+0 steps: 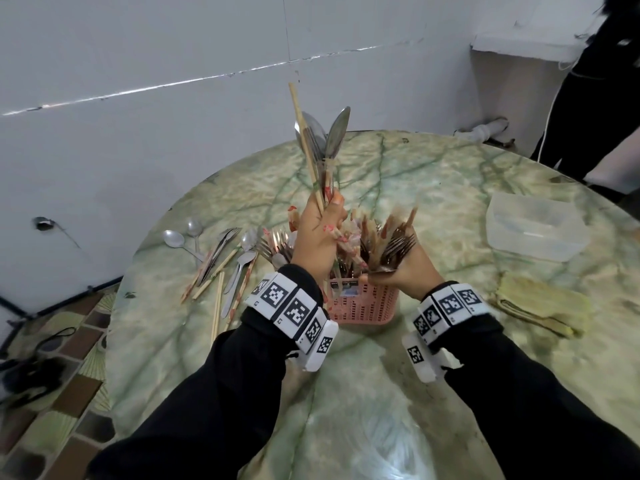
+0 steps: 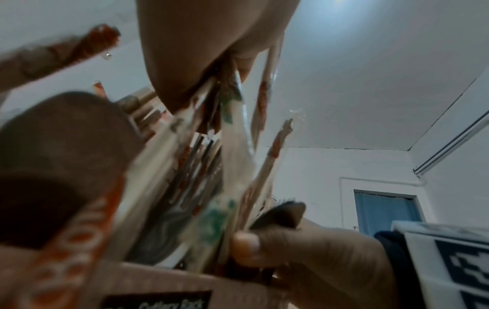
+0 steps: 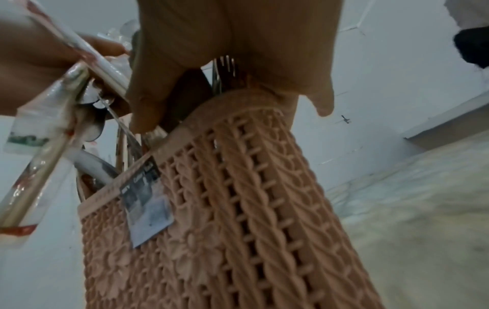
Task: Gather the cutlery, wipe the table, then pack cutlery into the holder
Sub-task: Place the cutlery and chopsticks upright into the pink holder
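Observation:
A pink plastic lattice cutlery holder (image 1: 363, 304) stands mid-table, packed with forks and wrapped chopsticks. My left hand (image 1: 320, 230) grips a raised bundle of spoons and chopsticks (image 1: 325, 147) just above the holder's left side. My right hand (image 1: 401, 271) grips a bunch of forks (image 1: 391, 247), tines up, over the holder's right side. In the right wrist view the forks (image 3: 225, 71) show between my fingers above the holder (image 3: 238, 209). The left wrist view is blurred; wrapped chopsticks (image 2: 230, 146) run down from my left hand (image 2: 198, 41).
Loose spoons, forks and chopsticks (image 1: 221, 268) lie on the green marbled round table (image 1: 346, 393), left of the holder. A folded yellow cloth (image 1: 543, 306) and a clear plastic container (image 1: 533, 226) sit to the right. Another person in black (image 1: 595, 98) stands at the far right edge.

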